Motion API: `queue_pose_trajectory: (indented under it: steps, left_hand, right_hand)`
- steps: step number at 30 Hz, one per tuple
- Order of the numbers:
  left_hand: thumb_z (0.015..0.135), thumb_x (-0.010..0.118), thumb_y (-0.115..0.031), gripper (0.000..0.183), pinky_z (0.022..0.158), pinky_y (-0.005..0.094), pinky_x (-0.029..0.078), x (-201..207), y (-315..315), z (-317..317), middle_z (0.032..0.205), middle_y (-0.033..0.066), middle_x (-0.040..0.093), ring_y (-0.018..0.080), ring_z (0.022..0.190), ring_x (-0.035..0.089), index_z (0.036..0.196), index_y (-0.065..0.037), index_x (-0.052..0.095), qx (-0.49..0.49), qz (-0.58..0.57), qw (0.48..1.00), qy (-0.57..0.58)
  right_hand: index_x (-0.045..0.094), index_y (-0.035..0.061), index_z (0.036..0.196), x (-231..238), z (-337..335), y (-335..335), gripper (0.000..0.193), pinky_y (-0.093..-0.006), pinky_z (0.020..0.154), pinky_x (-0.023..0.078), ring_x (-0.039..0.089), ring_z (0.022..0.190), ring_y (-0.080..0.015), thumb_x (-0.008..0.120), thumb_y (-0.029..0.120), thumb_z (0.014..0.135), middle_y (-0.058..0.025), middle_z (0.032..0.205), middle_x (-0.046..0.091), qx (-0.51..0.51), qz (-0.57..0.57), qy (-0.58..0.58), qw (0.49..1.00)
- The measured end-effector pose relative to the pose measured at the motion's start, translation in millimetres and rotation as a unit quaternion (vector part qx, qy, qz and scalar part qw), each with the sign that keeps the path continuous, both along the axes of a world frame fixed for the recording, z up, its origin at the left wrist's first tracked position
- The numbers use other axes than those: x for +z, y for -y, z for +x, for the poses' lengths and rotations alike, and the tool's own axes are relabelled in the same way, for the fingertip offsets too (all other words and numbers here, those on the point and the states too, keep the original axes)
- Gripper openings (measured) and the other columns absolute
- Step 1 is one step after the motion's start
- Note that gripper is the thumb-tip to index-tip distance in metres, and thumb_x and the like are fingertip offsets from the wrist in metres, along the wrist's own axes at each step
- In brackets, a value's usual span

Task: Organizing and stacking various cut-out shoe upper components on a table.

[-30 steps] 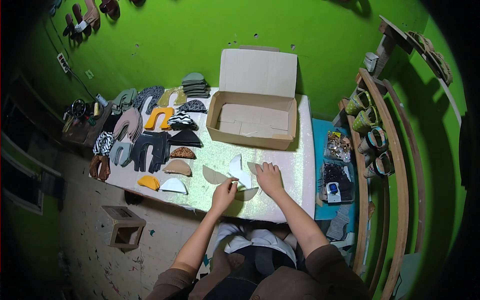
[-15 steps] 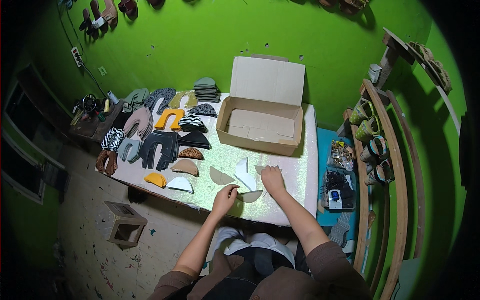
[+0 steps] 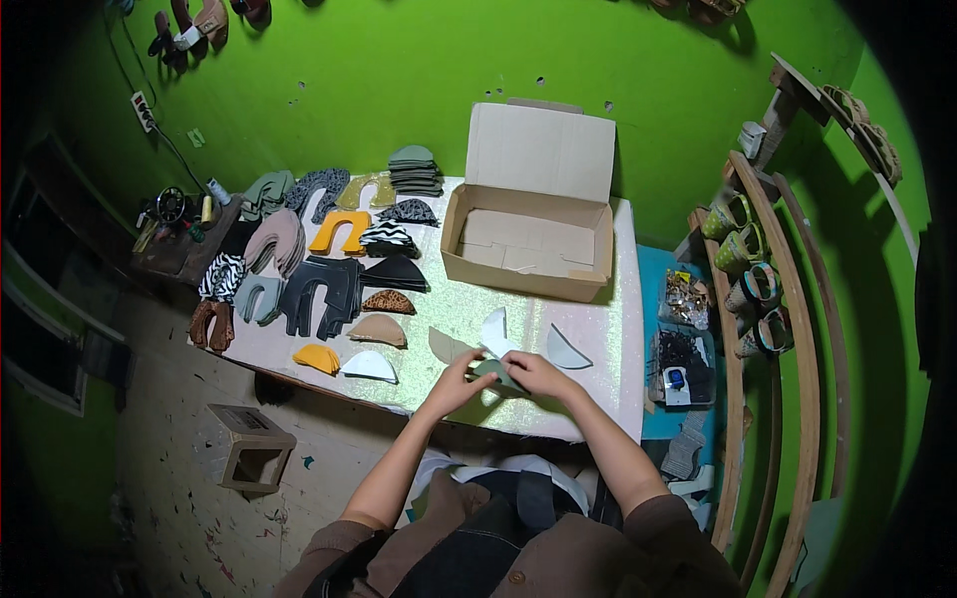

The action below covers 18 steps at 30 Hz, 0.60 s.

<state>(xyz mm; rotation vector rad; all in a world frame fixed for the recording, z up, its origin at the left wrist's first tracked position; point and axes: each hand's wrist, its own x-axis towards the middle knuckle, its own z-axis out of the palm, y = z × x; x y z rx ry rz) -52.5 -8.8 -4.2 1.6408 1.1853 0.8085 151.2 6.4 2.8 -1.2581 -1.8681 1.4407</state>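
Note:
My left hand (image 3: pixel 464 387) and my right hand (image 3: pixel 536 377) are close together over the front of the table. Between them is a grey-green half-moon piece of material (image 3: pixel 501 378), with the fingers of both hands closed on its edges. Just behind my left hand lies a beige half-moon piece (image 3: pixel 446 345), partly covered. A white curved piece (image 3: pixel 494 327) rests behind the held piece, its lower end hidden by my hands. Off to the right lies a pale half-moon piece (image 3: pixel 568 351) with a darker edge.
An open cardboard box (image 3: pixel 528 279) stands at the back of the table (image 3: pixel 618 399). Stacks of cut pieces in several colours, such as orange arches (image 3: pixel 340 231) and black ones (image 3: pixel 321 294), cover the left side. Blue-green surface at right holds plastic tubs (image 3: pixel 684 364); a wooden rack (image 3: pixel 788 299) stands beyond.
My right hand has come left and nearer, meeting my left hand at the grey-green piece. At the right, a pale piece now lies uncovered. The view has shifted slightly.

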Motion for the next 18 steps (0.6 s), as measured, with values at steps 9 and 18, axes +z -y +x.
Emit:
queue_pose_trajectory:
  steps: [9,18]
  left_hand:
    - [0.095,0.049,-0.018,0.025,0.062,0.0251,0.05,-17,-10,-64,0.074,0.0064,0.063,0.0118,0.074,0.066,0.085,0.003,0.057,0.035,-0.173,0.984,0.004]
    - [0.096,0.047,-0.015,0.023,0.062,0.0224,0.051,-13,-40,-120,0.087,0.011,0.063,0.0143,0.074,0.066,0.103,0.005,0.055,0.047,-0.247,0.956,0.148]
  right_hand:
    - [0.055,0.0007,0.105,-11,-76,18,0.034,-0.0335,0.067,0.046,0.06,0.076,-0.0231,0.053,0.031,0.09,-0.0166,0.086,0.063,-0.034,-0.024,0.046,0.998]
    - [0.061,0.0043,0.102,-15,-122,0,0.024,-0.036,0.07,0.048,0.061,0.079,-0.0285,0.057,0.023,0.087,-0.0145,0.092,0.064,-0.189,-0.03,0.028,0.981]
